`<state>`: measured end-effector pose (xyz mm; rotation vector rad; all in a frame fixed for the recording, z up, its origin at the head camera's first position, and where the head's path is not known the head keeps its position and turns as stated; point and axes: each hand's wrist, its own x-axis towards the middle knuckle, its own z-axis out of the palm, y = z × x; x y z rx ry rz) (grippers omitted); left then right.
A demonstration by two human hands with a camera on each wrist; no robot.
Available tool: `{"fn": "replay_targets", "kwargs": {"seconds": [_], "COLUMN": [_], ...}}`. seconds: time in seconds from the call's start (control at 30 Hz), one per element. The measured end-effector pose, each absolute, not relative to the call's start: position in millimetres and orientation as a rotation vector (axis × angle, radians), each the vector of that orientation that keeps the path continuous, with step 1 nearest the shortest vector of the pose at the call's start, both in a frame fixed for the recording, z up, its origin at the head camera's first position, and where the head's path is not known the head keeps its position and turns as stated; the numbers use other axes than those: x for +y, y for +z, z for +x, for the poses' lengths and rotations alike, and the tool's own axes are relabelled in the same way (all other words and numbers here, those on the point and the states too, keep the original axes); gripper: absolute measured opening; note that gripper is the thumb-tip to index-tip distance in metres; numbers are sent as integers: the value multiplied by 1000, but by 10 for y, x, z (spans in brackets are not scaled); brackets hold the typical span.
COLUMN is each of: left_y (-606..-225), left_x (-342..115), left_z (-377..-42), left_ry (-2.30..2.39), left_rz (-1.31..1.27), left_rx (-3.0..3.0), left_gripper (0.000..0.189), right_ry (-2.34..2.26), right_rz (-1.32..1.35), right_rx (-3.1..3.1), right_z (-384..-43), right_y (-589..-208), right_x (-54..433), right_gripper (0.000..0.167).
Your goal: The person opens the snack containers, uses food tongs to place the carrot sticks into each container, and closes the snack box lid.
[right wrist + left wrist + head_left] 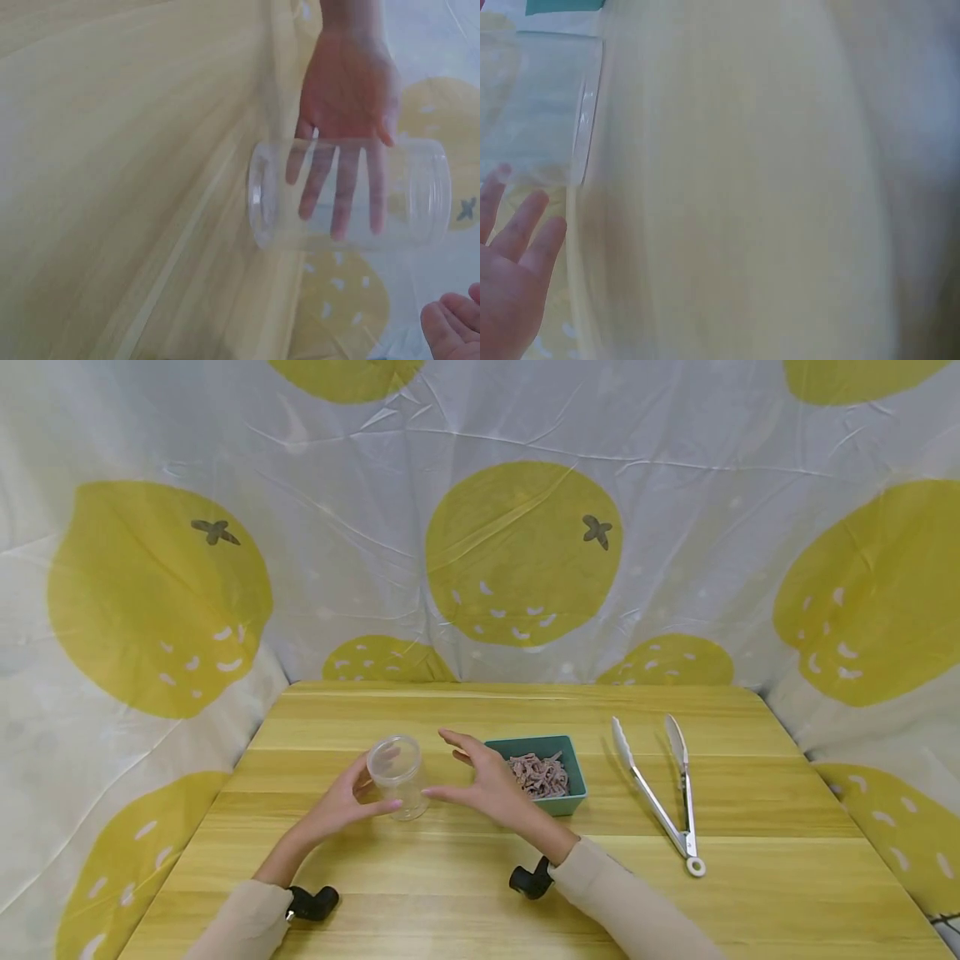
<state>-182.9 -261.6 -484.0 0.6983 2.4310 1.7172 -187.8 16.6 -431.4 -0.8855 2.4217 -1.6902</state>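
A clear, lidless plastic jar (405,787) stands upright on the wooden table, between the two hands. My left hand (341,802) is at its left side, thumb in front and fingers towards the back; whether they touch the jar I cannot tell. Through the jar's wall in the right wrist view, the left fingers (345,187) look straight and spread. My right hand (491,783) hovers to the jar's right with thumb and fingers parted, holding nothing. Its thumb tip is close to the jar. Part of my left hand (514,277) shows in the left wrist view below the jar.
Behind the right hand sits a green rectangular container (576,777) with purplish-brown shredded strips (542,774) in it. Metal tongs (660,810) lie spread on the table's right side. A lemon-print curtain (675,568) encloses the back and sides.
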Motion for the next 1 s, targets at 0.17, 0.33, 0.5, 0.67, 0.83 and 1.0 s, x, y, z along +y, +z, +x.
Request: {"fn": "replay_targets", "kwargs": {"seconds": [0.17,0.33,0.5,0.67,0.83,1.0], "left_y": [-4846,-4871,-4882,-4871,-4832,-4756], "left_x": [-2563,-2532,-2517,-2501,-2461,-2396], "left_z": [-1849,-1869,-1887,-1904,-1926,-1942], "left_ry": [1742,1750,1752,1737,1717,1714], "left_rz": [717,699,649,668,716,748], "left_rx": [2380,2368,2366,2381,2392,2386], "left_gripper": [83,84,83,80,79,78], "right_ry": [-1752,-1773,-1771,-1795,-1840,-1868], "right_rz": [-894,-875,-851,-842,-864,-886], "right_rx": [2394,2375,2380,2383,2374,2367], "right_z": [-1893,-1887,-1890,-1911,-1939,-1944], "right_y": [-4324,-4321,-4333,-4351,-4364,-4339], "right_x": [71,38,43,67,115,170], "right_gripper": [83,81,81,80,79,78]}}
